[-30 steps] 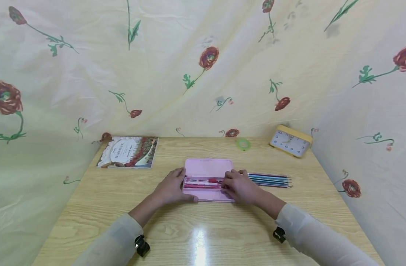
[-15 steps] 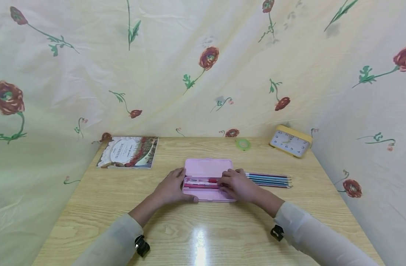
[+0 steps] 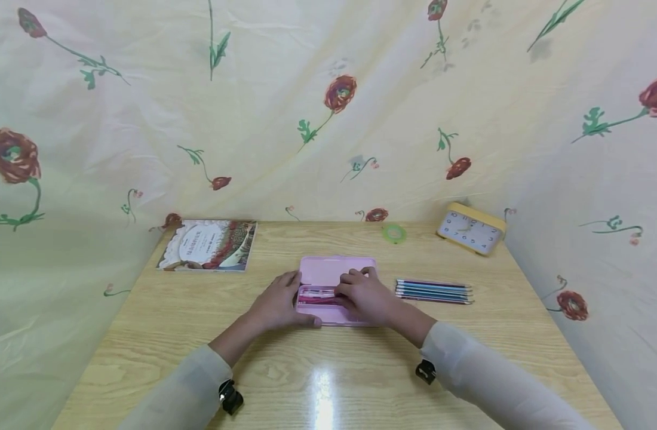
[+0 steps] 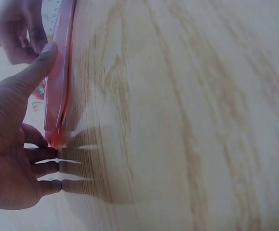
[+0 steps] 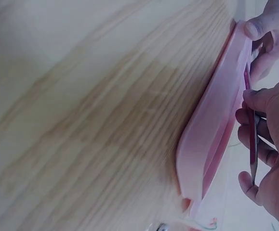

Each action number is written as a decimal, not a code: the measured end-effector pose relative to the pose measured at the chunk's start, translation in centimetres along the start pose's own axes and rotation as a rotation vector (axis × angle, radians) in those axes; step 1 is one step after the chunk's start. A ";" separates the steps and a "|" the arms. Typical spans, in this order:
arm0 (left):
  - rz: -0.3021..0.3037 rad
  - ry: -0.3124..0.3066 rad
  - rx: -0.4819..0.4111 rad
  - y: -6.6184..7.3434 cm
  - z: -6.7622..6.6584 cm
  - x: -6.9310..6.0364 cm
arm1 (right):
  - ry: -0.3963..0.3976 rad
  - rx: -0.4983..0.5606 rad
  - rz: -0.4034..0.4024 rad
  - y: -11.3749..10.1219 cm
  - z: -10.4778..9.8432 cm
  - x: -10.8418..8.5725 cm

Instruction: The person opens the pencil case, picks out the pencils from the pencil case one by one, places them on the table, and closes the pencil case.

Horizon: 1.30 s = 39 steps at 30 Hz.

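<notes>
An open pink pencil case lies at the middle of the table, its lid folded back. Several pens and pencils lie in its long compartment. My left hand holds the case's left end, with the thumb on the front wall and the fingers round the end. Over the right part of the case, my right hand pinches a dark red pencil between thumb and fingers, as the right wrist view shows. The head view hides most of that pencil behind the hand.
Several blue and dark pencils lie in a row right of the case. At the back stand a yellow alarm clock and a green roll of tape. A booklet lies back left. Flowered cloth hangs behind the table.
My right hand has moved left along the pencil case, uncovering the left ends of the pencils in the row. My left hand has stayed at the case's left end.
</notes>
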<state>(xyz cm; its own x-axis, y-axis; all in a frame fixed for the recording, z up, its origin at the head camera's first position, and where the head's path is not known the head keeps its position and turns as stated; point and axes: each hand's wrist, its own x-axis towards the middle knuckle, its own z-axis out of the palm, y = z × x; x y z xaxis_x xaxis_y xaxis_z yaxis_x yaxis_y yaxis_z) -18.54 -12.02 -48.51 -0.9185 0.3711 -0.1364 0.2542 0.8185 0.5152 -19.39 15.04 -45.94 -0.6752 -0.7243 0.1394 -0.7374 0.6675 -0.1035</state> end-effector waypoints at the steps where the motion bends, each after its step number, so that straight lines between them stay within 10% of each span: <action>1: 0.001 0.000 0.002 0.0 0.0 0.0 | 0.001 -0.003 0.001 -0.1 0.0 0.2; 13: -0.005 -0.004 0.025 0.3 -0.2 -0.1 | -0.028 -0.012 0.022 -0.7 0.4 0.8; 39: 0.002 0.004 0.006 0.3 -0.2 -0.1 | 0.237 -0.051 -0.013 0.9 -0.5 -0.5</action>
<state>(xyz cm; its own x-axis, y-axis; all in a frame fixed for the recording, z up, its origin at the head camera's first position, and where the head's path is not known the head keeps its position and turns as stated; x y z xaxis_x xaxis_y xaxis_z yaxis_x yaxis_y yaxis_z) -18.39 -11.88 -48.13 -0.9193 0.3708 -0.1318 0.2578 0.8205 0.5102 -19.71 16.05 -45.64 -0.6379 -0.6763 0.3684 -0.7402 0.6705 -0.0507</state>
